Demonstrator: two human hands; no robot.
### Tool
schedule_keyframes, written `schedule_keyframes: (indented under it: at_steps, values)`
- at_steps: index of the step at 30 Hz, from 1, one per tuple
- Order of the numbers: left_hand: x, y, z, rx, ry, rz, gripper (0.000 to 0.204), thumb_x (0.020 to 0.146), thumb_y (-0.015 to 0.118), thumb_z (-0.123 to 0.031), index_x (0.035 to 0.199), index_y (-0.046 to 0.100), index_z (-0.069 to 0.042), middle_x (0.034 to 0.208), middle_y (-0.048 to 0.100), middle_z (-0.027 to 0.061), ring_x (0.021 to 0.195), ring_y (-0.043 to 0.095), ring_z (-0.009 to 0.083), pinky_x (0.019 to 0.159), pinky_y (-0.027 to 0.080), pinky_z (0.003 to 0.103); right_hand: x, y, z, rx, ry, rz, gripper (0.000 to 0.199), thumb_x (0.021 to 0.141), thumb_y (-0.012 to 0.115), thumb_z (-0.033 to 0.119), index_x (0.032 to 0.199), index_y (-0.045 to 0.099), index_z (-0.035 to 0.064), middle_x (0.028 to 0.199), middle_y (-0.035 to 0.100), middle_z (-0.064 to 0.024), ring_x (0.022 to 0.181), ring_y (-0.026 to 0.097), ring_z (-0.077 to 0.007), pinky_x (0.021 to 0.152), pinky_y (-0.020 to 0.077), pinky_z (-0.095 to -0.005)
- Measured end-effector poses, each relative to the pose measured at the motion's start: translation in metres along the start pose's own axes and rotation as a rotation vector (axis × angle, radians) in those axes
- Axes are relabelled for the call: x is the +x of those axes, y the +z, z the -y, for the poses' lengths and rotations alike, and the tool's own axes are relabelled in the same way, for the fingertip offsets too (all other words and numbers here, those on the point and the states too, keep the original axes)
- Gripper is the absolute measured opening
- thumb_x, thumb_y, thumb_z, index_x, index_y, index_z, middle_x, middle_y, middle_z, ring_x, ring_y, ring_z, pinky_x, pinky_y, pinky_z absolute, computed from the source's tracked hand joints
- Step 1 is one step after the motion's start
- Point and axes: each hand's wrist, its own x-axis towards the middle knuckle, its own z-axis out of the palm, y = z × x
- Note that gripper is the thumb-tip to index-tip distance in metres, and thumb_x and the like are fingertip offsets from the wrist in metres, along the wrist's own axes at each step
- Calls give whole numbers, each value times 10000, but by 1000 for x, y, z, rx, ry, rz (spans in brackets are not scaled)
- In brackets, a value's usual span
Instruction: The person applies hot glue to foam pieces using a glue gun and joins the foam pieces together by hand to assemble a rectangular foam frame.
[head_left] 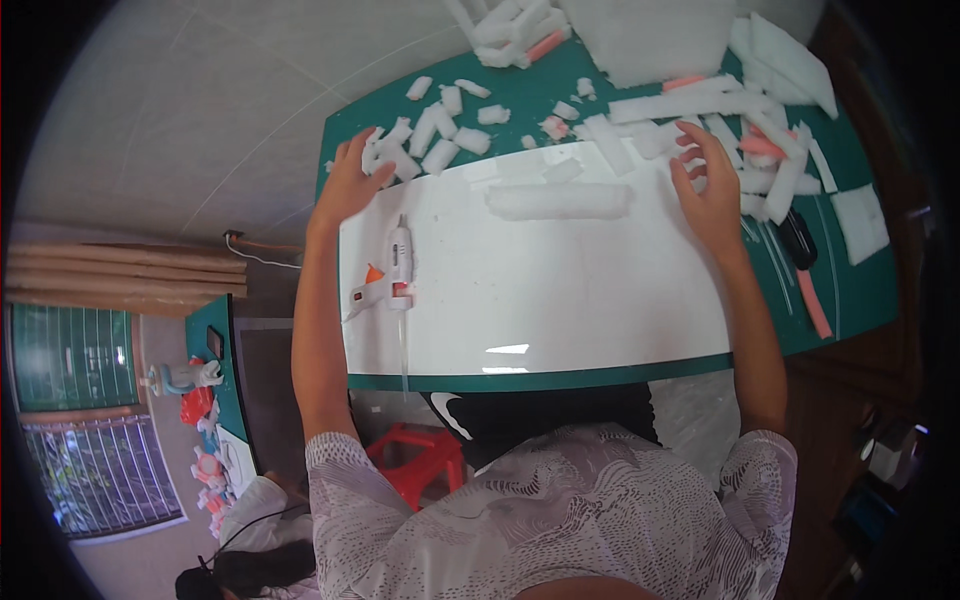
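My left hand (354, 182) is at the far left of the table, its thumb apart from its fingers, beside a pile of small white foam-like pieces (438, 154). Whether its fingertips touch the nearest piece I cannot tell. My right hand (712, 196) hovers by white strips (615, 143) at the far right, fingers bent and apart, nothing visible in them. Between the hands a white roll (558, 202) of soft-looking material lies sideways on the white board (540, 290). Near my left forearm rests a white glue gun (400, 262) with an orange trigger, a clear glue stick trailing from its back.
White and pink strips (765, 146) pile up at the back right, near a large white sheet (650, 40). A black-handled tool (797, 240) and thin clear sticks (776, 262) lie on the green mat. Below the table stands a red stool (425, 462). Another person (265, 540) is at lower left.
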Motion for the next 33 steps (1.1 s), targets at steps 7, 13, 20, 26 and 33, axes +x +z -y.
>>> schedule_keyframes:
  at_steps: [7,13,20,26,33]
  values:
    - [48,17,16,161,90,66,328,806,720,-159,1087,627,-18,1110,666,130,997,640,279,879,494,390,4,7,1,53,6,-6,459,854,636,5,1301,594,101,1081,636,-81,830,612,-183,686,510,-285]
    - [31,-22,-59,-178,75,25,194,820,642,-74,1009,622,-33,1040,648,73,934,581,152,831,474,270,2,-6,-2,76,6,-17,463,843,628,-13,1290,601,104,1066,640,-70,796,611,-162,662,509,-274]
    - [-22,2,-100,-149,323,612,223,795,606,-16,1012,610,-70,1115,623,55,1051,588,203,850,493,321,3,-4,-10,29,-9,6,434,857,642,6,1279,610,99,1050,642,-58,782,608,-151,659,508,-266]
    - [33,-14,-44,-19,196,235,284,805,621,-33,1087,636,-56,1125,633,98,1013,609,237,813,516,357,1,4,-11,11,-9,64,427,864,639,14,1280,614,105,1025,646,-56,749,601,-149,650,497,-272]
    - [62,42,-15,138,181,426,363,876,641,-132,1232,615,-68,1256,639,136,1035,642,247,910,511,339,1,2,-7,-9,9,71,407,870,635,12,1266,621,107,992,656,-64,735,612,-161,643,498,-284]
